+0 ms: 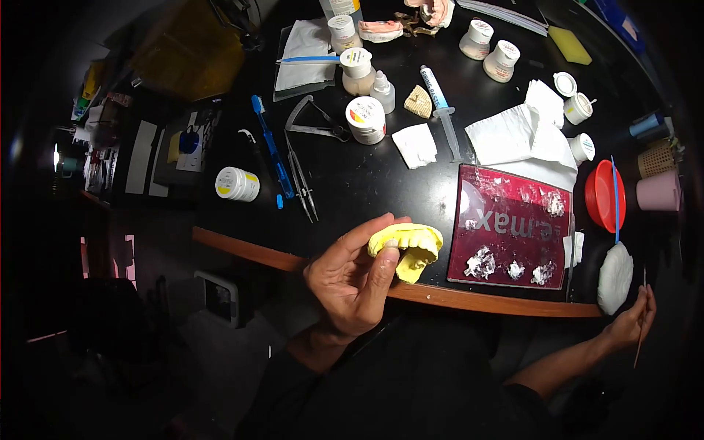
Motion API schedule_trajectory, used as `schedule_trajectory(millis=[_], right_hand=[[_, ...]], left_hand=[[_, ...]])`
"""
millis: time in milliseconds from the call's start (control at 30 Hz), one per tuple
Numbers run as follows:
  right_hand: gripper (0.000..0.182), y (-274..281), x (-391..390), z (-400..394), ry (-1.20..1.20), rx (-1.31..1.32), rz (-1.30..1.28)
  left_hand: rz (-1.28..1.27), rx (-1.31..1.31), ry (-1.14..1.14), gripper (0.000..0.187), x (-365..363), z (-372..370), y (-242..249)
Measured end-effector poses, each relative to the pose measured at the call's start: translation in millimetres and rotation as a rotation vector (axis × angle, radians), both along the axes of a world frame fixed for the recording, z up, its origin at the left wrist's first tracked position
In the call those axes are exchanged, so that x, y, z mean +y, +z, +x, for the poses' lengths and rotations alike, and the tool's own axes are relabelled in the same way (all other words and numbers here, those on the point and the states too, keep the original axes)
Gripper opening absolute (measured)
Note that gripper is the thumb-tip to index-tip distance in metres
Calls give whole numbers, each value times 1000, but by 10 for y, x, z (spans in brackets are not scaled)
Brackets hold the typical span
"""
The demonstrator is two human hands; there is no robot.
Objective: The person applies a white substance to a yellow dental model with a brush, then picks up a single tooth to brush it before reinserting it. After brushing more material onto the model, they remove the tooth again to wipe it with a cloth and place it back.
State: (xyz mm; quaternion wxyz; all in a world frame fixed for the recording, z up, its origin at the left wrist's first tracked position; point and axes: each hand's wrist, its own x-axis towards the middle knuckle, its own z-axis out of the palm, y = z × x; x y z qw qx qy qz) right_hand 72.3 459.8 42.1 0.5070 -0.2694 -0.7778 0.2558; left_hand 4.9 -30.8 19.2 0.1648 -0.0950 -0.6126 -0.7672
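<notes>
The left hand (pixel 353 275) is pinching a yellow teeth model (pixel 412 237) near the front edge of the black table (pixel 359 180). The right hand (pixel 635 320) is gripping a thin stick (pixel 639 343), perhaps a brush but too small to tell, near a white pad (pixel 616 279). A red plate (pixel 506 246) with white blobs (pixel 481 264) is lying between them.

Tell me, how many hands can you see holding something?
2. The left hand, near the middle of the view, holds a yellow dental model; the right hand, at far right, holds a thin tool. Both are visible.
</notes>
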Motion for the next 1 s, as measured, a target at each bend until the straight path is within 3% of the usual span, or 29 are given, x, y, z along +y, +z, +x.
schedule_trajectory(millis=[100, 200, 333, 433, 533, 600, 700, 800, 1000], right_hand=[[17, -73, 102, 166, -173, -271, -41], [17, -379, 703, 488, -99, -275, -162], [18, -335, 632, 491, -58, -11, -20], [21, -32, -125, 100, 56, 238, -6], [22, 17, -702, -156, 309, 348, -47], [23, -25, -1284, -306, 667, 358, -86], [25, 247, -2211, -490, 1207, 114, 72], [28, 367, -2634, -567, 1478, -53, 44], [23, 241, -2849, -664, 1500, 8, -31]], left_hand=[[20, -12, -23, 34, 10, -21, 30], [-18, -4, -16, 34, 47, -40, 57], [-114, 76, 22, 33, 76, -54, 47], [-187, 168, 85, 33, 104, -56, 7], [-229, 264, 154, 32, 165, -82, -50], [-295, 287, 199, 32, 186, -81, -77], [-355, 303, 227, 32, 215, -87, -114], [-353, 315, 245, 31, 210, -80, -148], [-339, 325, 260, 30, 200, -75, -167]])
